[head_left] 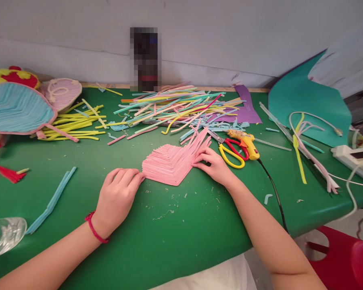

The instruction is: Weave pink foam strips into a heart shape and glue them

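A pink piece made of pipe cleaners [166, 165], laid side by side in a V pattern, rests on the green table. Its left side is trimmed to a curved edge, while loose uneven ends stick up at the upper right. My left hand [119, 193], with a red cord at the wrist, pinches the piece's lower left edge. At the right edge my right hand [211, 164] holds it between thumb and fingers. Scissors with red and yellow handles [232, 155] lie just beyond my right hand, beside a yellow hot glue gun [245, 143].
A heap of coloured pipe cleaners [175, 106] lies along the wall. A blue leaf-shaped fan [18, 108] is at left, above blue pipe cleaners [53, 203] and a clear cup [6, 235]. Teal sheet [311, 102], power strip [357, 161] and cables occupy the right. A red stool [341, 253] stands below.
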`<state>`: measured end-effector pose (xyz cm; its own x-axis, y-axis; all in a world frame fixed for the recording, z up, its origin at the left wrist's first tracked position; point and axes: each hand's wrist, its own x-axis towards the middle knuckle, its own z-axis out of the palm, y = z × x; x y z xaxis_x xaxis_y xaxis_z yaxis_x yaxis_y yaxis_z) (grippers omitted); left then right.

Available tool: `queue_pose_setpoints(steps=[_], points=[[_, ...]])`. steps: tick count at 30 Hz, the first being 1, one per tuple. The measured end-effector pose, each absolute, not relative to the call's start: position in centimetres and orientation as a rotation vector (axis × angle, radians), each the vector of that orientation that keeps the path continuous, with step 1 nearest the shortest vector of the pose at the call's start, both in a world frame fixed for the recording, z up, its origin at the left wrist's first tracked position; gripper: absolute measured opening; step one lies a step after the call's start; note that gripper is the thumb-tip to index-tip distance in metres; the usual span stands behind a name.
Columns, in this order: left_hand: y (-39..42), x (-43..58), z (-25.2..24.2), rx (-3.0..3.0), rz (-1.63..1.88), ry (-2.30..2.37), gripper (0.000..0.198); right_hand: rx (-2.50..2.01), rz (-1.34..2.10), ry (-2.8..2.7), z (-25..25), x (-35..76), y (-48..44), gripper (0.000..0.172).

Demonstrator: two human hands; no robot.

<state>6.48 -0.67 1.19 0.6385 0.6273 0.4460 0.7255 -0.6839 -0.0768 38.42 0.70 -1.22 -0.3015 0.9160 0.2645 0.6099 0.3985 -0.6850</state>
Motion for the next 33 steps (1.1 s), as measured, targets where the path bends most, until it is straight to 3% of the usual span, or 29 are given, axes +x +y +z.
queue_pose_setpoints(steps=[33], points=[[-0.43,6.78,1.26,-2.553,-0.611,-1.120,0.011,-1.288,0.625,-2.023,-1.30,38.45,0.67,0.009]])
